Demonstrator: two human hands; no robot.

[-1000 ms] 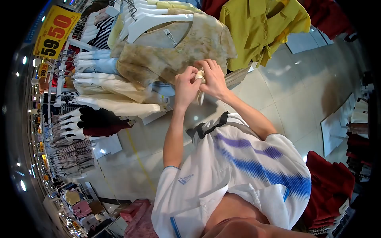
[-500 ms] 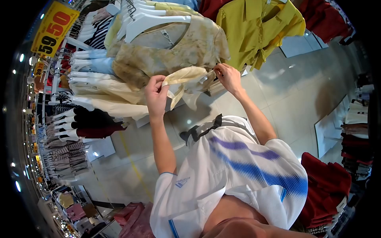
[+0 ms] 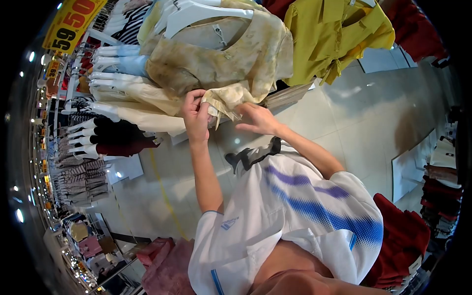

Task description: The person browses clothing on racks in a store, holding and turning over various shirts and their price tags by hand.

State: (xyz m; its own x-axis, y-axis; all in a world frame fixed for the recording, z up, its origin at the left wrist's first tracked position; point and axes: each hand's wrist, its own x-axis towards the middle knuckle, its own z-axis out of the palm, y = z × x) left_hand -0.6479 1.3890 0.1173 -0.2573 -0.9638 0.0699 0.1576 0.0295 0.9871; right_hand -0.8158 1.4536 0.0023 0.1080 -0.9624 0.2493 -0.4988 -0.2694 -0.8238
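A tan, mottled blouse (image 3: 201, 66) hangs on a white hanger (image 3: 209, 15) at the front of a clothes rack. Its pale tie ends (image 3: 226, 98) are gathered at the hem. My left hand (image 3: 196, 115) pinches the left part of these ties, with the thumb and fingers closed on the cloth. Just right of the ties is my right hand (image 3: 258, 119), fingers spread and turned toward the fabric; whether a fingertip touches it I cannot tell.
A yellow-green shirt (image 3: 329, 42) hangs right of the blouse. Cream garments (image 3: 142, 101) and dark tops (image 3: 120, 140) hang on the left, below a yellow price sign (image 3: 73, 24). White display platforms (image 3: 413, 167) stand on the tiled floor (image 3: 314, 132).
My right hand has let go of the tie end it pinched and moved left and down, its fingers opening. The stretched ties have bunched together. My left hand keeps its hold.
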